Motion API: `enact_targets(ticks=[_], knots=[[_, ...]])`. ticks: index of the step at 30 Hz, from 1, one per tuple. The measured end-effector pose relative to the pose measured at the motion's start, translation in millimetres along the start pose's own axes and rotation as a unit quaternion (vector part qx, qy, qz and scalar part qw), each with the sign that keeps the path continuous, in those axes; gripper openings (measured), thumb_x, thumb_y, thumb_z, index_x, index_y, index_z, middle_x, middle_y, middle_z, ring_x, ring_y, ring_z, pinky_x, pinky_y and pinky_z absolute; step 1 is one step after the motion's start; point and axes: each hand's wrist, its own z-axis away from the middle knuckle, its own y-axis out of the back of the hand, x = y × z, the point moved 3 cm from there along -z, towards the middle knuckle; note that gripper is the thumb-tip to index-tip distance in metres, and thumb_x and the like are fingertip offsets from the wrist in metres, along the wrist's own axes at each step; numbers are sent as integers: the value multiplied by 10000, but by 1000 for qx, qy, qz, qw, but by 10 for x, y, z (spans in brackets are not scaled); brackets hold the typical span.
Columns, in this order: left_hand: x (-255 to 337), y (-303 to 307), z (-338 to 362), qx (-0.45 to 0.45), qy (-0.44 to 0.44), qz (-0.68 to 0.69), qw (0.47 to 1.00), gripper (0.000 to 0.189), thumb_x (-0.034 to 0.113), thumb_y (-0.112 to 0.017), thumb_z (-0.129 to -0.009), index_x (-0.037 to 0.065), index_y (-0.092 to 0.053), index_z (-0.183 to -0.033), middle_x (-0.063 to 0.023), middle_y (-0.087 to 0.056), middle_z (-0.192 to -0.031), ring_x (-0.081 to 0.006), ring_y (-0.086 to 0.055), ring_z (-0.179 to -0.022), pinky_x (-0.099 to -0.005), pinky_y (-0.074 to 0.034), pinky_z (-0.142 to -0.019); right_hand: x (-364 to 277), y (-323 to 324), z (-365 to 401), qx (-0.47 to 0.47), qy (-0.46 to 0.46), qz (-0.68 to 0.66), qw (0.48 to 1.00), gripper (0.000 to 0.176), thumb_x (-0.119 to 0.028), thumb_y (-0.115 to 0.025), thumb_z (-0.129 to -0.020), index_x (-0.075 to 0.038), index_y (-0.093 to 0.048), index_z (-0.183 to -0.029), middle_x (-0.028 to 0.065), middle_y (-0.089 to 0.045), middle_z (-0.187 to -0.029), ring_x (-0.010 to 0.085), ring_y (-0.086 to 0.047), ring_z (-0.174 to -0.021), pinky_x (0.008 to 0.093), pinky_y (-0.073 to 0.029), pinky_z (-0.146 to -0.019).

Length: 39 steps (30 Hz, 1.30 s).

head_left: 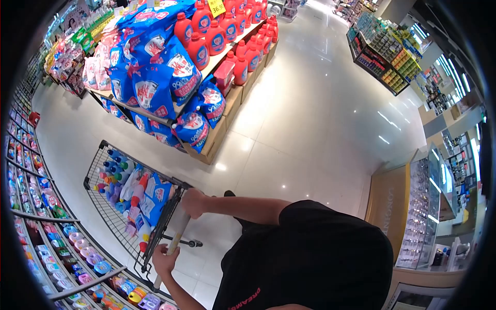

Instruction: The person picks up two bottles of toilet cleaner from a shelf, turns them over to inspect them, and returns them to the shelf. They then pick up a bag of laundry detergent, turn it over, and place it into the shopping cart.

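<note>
A wire shopping cart [114, 219] stands in front of me, tilted in the view. My right hand [193, 202] is closed round the far end of its pale handle [178, 231]. Lower on the same bar, my left hand [165, 259] wraps round it with the fingers curled. Inside the basket lie several bottles with blue caps [116, 164], a blue and white bag [156, 196], and a bottle with a pinkish-red top [138, 194]. The lower parts of the load are partly hidden by other goods.
Ahead, a display holds blue detergent bags [152, 90] and red bottles [199, 50], with cardboard boxes [219, 135] at its base. Shelves of bottles [82, 253] curve along the left. Pale tiled floor [294, 111] runs beyond; a glass display case [419, 206] stands at right.
</note>
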Motion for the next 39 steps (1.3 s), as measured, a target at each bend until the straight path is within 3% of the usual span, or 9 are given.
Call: enact_targets(ticks=[2,12,15,19,21,26,34,36,39], knots=[[-65,30,-113,1,8,-13,1000,565,390,-882,-612,21,-687,-992,-116,-682,-822,-261,-670,-775,-388,-533,-739,-4,62,-150,-9,29,-17,999,116,-223,-710,-591,-167,-747,-685,77,-703,-705,280,-713,-718,405,-556,-611],[-451,322,-779,39,15,-35,998,480,375,-883,-588,22,-677,-840,-106,-642,-651,-262,-637,-573,-380,-510,-556,-29,87,-1085,-85,82,-54,992,187,-243,-735,-596,-157,-774,-758,63,-730,-774,244,-715,-759,379,-547,-656],[-485,456,-939,97,-4,-121,988,486,410,-873,-573,19,-675,-783,-117,-638,-639,-286,-641,-572,-388,-512,-557,-68,-41,-1434,29,103,-56,993,177,-244,-745,-601,-157,-771,-753,64,-727,-771,246,-714,-759,370,-547,-662],[-667,662,-1205,97,4,-143,985,505,469,-844,-566,25,-674,-735,-139,-632,-616,-323,-648,-584,-411,-513,-558,-126,177,-1614,-27,123,-69,990,169,-246,-751,-599,-151,-764,-739,66,-713,-741,258,-707,-747,370,-547,-667],[-748,714,-1349,114,0,-163,980,522,500,-827,-564,27,-667,-717,-148,-627,-615,-337,-648,-593,-413,-516,-567,-135,186,-1783,35,119,-100,987,165,-236,-751,-592,-143,-757,-728,67,-698,-715,263,-699,-731,378,-544,-665],[-923,1038,-1665,112,16,-159,981,524,499,-835,-554,29,-661,-708,-143,-631,-645,-334,-643,-615,-424,-518,-585,-211,345,-2206,42,123,-119,984,106,-210,-728,-554,-152,-728,-643,79,-657,-617,298,-672,-628,410,-526,-589],[-1160,1471,-2234,157,-15,-119,980,495,452,-856,-566,39,-676,-770,-114,-619,-662,-304,-631,-628,-409,-517,-608,-375,551,-2991,64,119,-76,988,113,-236,-705,-568,-140,-712,-627,97,-659,-630,300,-677,-633,427,-535,-573],[-1262,1612,-2365,163,-19,-106,981,488,451,-855,-571,46,-681,-781,-101,-624,-672,-288,-635,-630,-403,-521,-614,-425,662,-3151,-6,71,-54,996,141,-245,-693,-612,-130,-738,-680,98,-697,-704,278,-701,-686,403,-546,-619],[-1369,1783,-2577,158,3,-92,983,488,462,-851,-572,61,-694,-802,-88,-640,-697,-271,-650,-650,-386,-532,-631,-516,829,-3399,-8,66,-1,998,162,-252,-688,-617,-122,-744,-696,107,-705,-720,281,-708,-701,408,-555,-636]])
